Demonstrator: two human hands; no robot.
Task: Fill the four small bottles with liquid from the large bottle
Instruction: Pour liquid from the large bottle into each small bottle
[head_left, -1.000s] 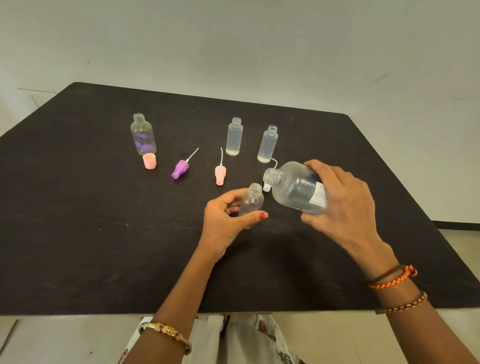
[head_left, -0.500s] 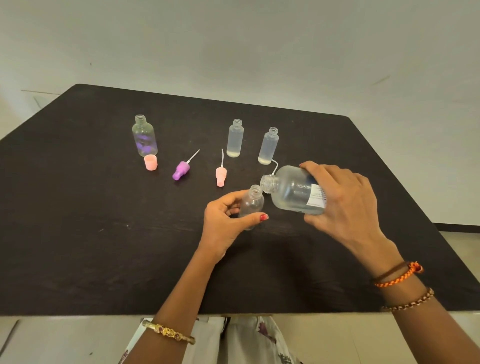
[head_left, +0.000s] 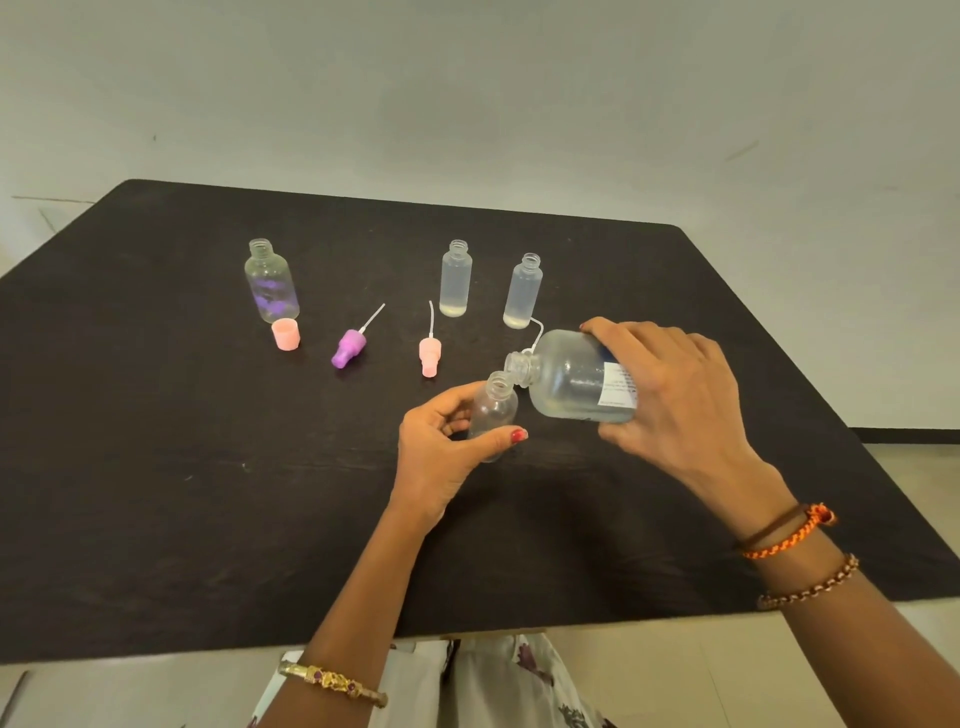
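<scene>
My left hand (head_left: 441, 447) grips a small clear bottle (head_left: 493, 410), upright and open-topped, near the table's middle. My right hand (head_left: 670, 395) holds the large clear bottle (head_left: 571, 379) tipped on its side, its open neck touching the small bottle's mouth. Liquid lies along the large bottle's lower side. Two frosted small bottles (head_left: 456, 278) (head_left: 522, 291) stand behind, each with a little liquid at the bottom. A fourth small clear bottle (head_left: 270, 283) stands at the far left, uncapped.
On the black table (head_left: 156, 467) lie a pink cap (head_left: 286, 334), a purple spray top (head_left: 349, 348) and a pink spray top (head_left: 430, 353), between the bottles and my hands. A white spray tube (head_left: 537, 338) shows behind the large bottle's neck.
My right hand has tipped the large bottle further and brought its neck down to the mouth of the small bottle in my left hand. The left hand stays put.
</scene>
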